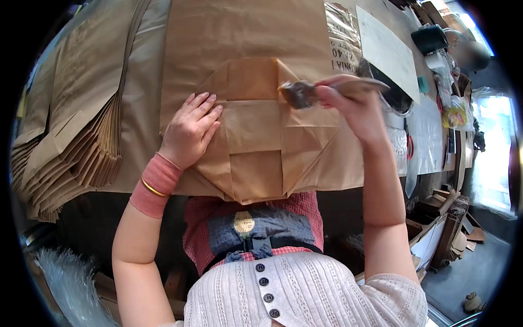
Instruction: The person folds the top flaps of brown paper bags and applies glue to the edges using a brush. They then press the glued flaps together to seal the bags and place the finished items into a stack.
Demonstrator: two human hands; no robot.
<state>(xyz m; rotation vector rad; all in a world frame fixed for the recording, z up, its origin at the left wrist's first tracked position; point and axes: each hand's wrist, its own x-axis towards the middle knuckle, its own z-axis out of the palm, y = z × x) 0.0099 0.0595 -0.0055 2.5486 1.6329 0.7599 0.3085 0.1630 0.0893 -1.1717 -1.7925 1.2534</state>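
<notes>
In front of me on the table lies a large brown paper bag (253, 125), its near end opened out and folded into a many-sided flat bottom. My left hand (190, 128) rests flat on the left side of that fold, fingers stretched out and holding nothing. A brush (298, 95) with a dark, wet-looking head is gripped in my right hand (346, 101). Its bristle tip meets or hovers just over the right edge of the upper flap. That flap (252, 79) looks darker and shinier than the paper below it.
A thick stack of folded brown paper bags (76, 131) fans out at the left. A pale board (388, 52) lies at the right over a dark tray (389, 90). Farther right are red-handled scissors (410, 146), plastic bags (457, 117) and a dark pot (429, 39).
</notes>
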